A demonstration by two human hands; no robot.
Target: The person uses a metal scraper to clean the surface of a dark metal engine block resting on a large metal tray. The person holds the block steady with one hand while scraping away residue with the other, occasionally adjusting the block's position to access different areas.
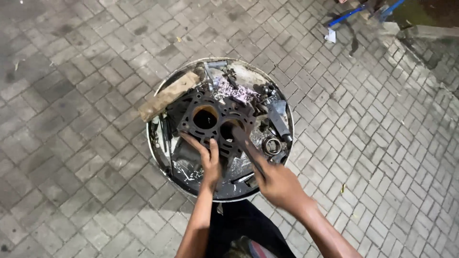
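Head view, one engine block, two bores, two hands

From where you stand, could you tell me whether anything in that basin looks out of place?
Yes: a wooden block lies tilted across the round metal basin's upper-left rim, overhanging the paving.

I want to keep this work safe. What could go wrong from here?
1. The left hand steadies the dark engine block at its edge; wet with oily liquid, it may slip.
2. The right hand pushes a tool into a bore; a slip could strike the left fingers.
3. The crowded round basin could splash onto the paving.
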